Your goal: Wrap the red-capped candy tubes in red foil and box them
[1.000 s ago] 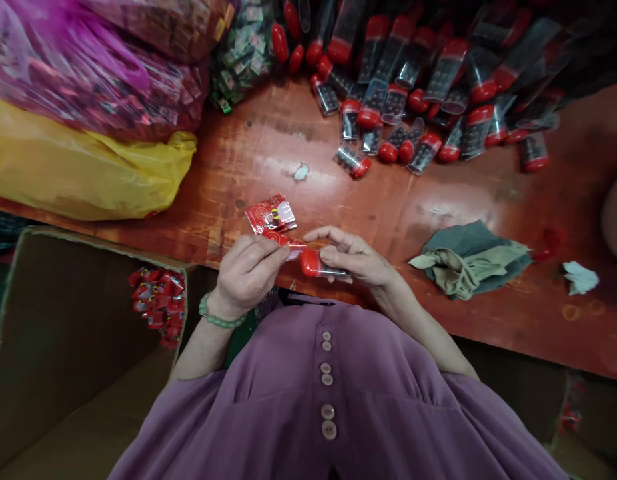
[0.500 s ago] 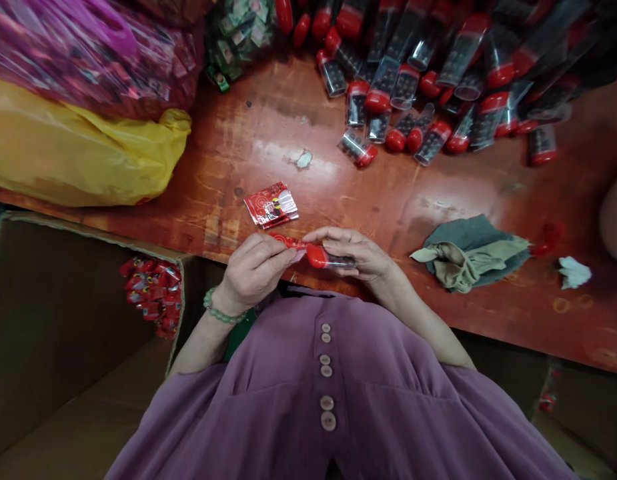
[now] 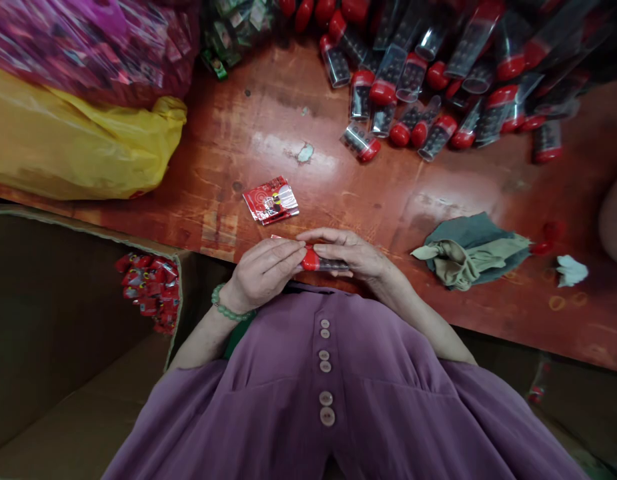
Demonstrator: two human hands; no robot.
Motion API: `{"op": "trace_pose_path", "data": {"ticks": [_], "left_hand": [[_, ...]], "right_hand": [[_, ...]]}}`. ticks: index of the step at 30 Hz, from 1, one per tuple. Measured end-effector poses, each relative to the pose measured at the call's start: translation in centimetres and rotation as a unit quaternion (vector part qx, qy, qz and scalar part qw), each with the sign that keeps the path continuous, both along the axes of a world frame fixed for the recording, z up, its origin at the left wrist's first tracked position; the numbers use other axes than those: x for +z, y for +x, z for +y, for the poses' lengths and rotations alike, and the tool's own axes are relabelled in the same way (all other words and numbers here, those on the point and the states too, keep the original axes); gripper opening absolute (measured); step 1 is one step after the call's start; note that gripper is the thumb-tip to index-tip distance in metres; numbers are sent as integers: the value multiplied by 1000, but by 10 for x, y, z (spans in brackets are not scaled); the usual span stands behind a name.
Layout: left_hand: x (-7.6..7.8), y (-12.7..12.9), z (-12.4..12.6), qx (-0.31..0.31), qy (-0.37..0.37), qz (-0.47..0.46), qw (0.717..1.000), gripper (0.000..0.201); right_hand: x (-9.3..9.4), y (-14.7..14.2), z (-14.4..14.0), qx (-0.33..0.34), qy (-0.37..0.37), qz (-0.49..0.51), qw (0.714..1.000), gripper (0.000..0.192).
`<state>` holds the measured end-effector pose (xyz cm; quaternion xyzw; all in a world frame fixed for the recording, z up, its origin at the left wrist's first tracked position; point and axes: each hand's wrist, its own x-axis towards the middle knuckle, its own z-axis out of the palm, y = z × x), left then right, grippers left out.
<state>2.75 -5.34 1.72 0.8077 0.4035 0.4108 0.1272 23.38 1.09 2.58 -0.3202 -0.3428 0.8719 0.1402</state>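
Observation:
My right hand [image 3: 355, 253] is wrapped round a clear tube [image 3: 333, 265] that has a red rounded cap and dark balls inside. The cap points left, towards my left hand [image 3: 268, 267], which wears a green bead bracelet. Its fingers are closed over a red printed label and press against the cap end. Most of that label is hidden behind the fingers; a small edge shows above them. Just beyond the hands, a small stack of red printed labels [image 3: 271, 200] lies on the table.
Many similar tubes [image 3: 411, 77] are heaped at the back right of the wooden table [image 3: 338, 193]. A yellow bag [image 3: 83, 140] and a pink plastic bag [image 3: 103, 60] sit left. Below is a cardboard box [image 3: 63, 320] with red packets [image 3: 153, 287]. A grey-green cloth [image 3: 468, 253] lies right.
My left hand has moved right, up to the capped end of the tube, and now covers most of the label it pinched. The right hand still holds the tube.

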Motion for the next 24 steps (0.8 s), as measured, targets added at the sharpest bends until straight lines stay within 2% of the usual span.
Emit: {"op": "trace_pose_path", "data": {"ticks": [5, 9, 11, 13, 14, 15, 16, 18, 20, 21, 22, 24], "left_hand": [[-5, 5, 0, -19, 21, 2, 1000, 29], [-3, 4, 5, -19, 14, 11, 1000, 32], [0, 3, 7, 18, -30, -10, 999, 34], [5, 6, 7, 111, -101, -94, 984, 50], [8, 9, 6, 161, -140, -167, 963, 61], [11, 13, 5, 194, -183, -256, 929, 69], [13, 18, 4, 205, -236, -351, 883, 70], [17, 29, 3, 166, -354, -505, 770, 57], [20, 39, 4, 118, -442, -576, 677, 44], [21, 43, 5, 113, -463, -592, 650, 40], [22, 46, 6, 119, -471, -602, 634, 37], [23, 50, 10, 142, -470, -613, 619, 33]], "right_hand": [[-3, 1, -2, -3, 6, -31, 1000, 32], [2, -1, -4, -35, 34, -66, 997, 28], [9, -3, -5, -66, 76, -82, 992, 28], [15, -4, -5, -111, 152, -100, 977, 28], [18, -5, -5, -136, 200, -108, 964, 28], [19, -6, -5, -156, 251, -115, 948, 28], [20, -7, -4, -168, 300, -122, 931, 29], [19, -9, -4, -166, 388, -131, 897, 29], [16, -13, -5, -150, 463, -137, 863, 28], [13, -14, -5, -141, 496, -138, 846, 27], [12, -16, -5, -135, 523, -140, 830, 27], [9, -17, -5, -120, 554, -147, 810, 29]]}}
